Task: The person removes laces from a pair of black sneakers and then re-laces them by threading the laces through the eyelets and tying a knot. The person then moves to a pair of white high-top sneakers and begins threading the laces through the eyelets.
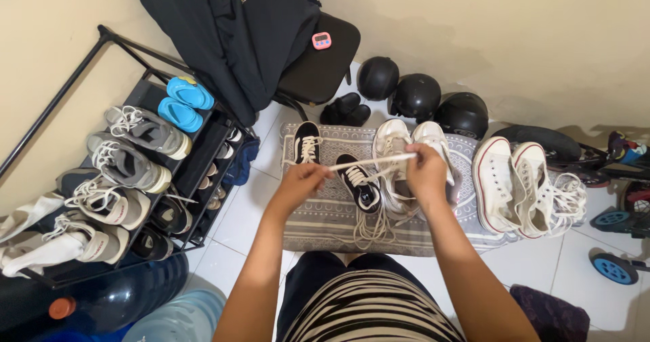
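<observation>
One view only, head camera looking down. White tile floor (pixel 233 223), beige walls behind. Grey patterned mat (pixel 325 213) lies on the tiles in the middle, near the person's knees.

Left hand (pixel 300 183) pinches one end of a white shoelace (pixel 372 162); right hand (pixel 425 169) is closed on the other end. Lace stretched nearly level between them, above the mat and over the shoes. Loose lace loops trail down onto the mat below the hands.

On the mat, counted:
- two black sneakers (pixel 359 183) with white laces, one far left, one just under the lace
- two white low sneakers (pixel 396 159), side by side, under the right hand
- two white high-top sneakers (pixel 511 186) with a red stripe on the sole, right edge of the mat

Far side, by the wall: three black helmets (pixel 416 97) in a row; one pair of black sandals (pixel 345 110) left of them. Black chair (pixel 318 68) with a dark garment (pixel 230 30) draped over it and a small pink timer (pixel 321 40) on the seat.

Left: black metal shoe rack (pixel 196 152). Top tier holds four grey-and-white sneakers (pixel 128 166) and two blue sandals (pixel 184 101); lower tiers too dark to count.

Near left: two blue water jugs (pixel 145 301). Right: a toy vehicle with blue wheels (pixel 613 267), partly cut off.
</observation>
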